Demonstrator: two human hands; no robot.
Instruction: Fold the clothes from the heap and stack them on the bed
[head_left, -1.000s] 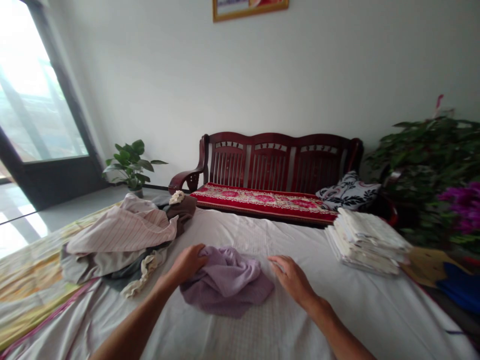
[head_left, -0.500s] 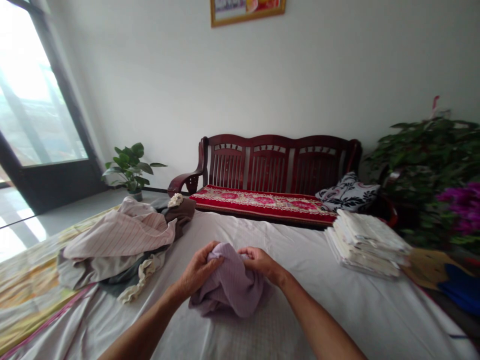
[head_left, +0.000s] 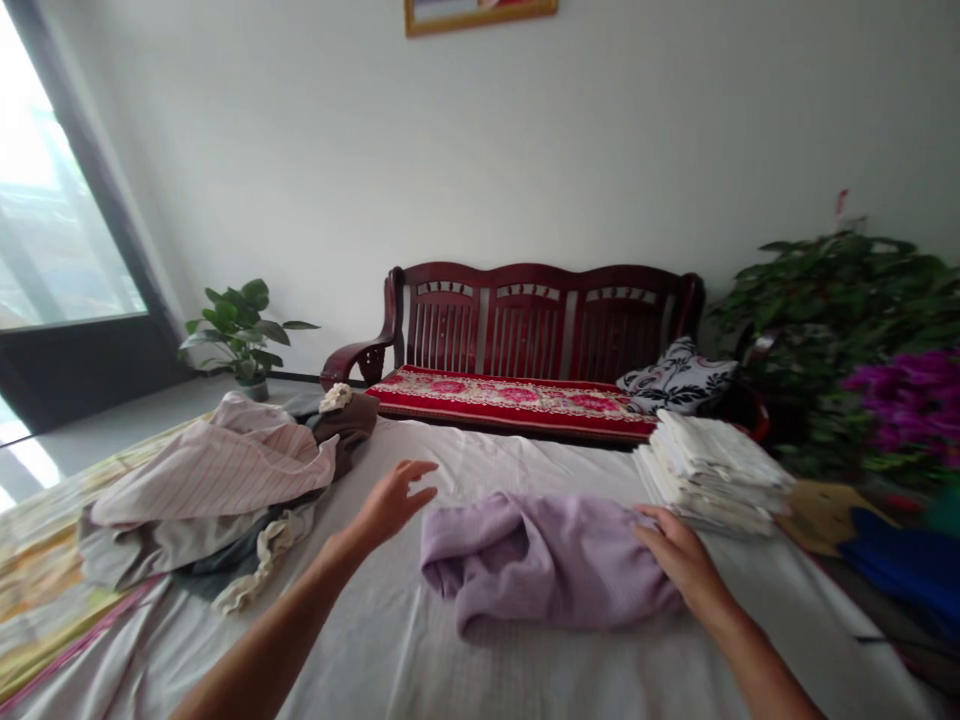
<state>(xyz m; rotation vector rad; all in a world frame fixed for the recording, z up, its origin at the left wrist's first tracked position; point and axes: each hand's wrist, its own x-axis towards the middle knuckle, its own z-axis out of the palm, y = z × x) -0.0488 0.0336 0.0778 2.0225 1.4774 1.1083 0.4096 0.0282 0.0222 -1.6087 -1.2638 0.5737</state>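
Note:
A lilac garment (head_left: pixel 555 560) lies stretched sideways on the white sheet (head_left: pixel 352 640), loosely bunched with a fold open at its left part. My right hand (head_left: pixel 679 560) grips its right end between thumb and fingers. Just off the garment's left end, my left hand (head_left: pixel 397 500) is raised with thumb and fingers apart, holding nothing. I cannot tell what kind of garment it is.
Left on the sheet is a heap of clothes, with a pink striped garment (head_left: pixel 225 470) on top. A stack of folded white cloths (head_left: pixel 712 470) stands at the right. Beyond are a wooden sofa (head_left: pixel 525 330), a potted plant (head_left: pixel 244 335) and purple flowers (head_left: pixel 907 400).
The lilac garment went from a bunch between both hands to stretched out on the sheet. My left hand let go of it; my right hand moved right with its end. The view shifted slightly.

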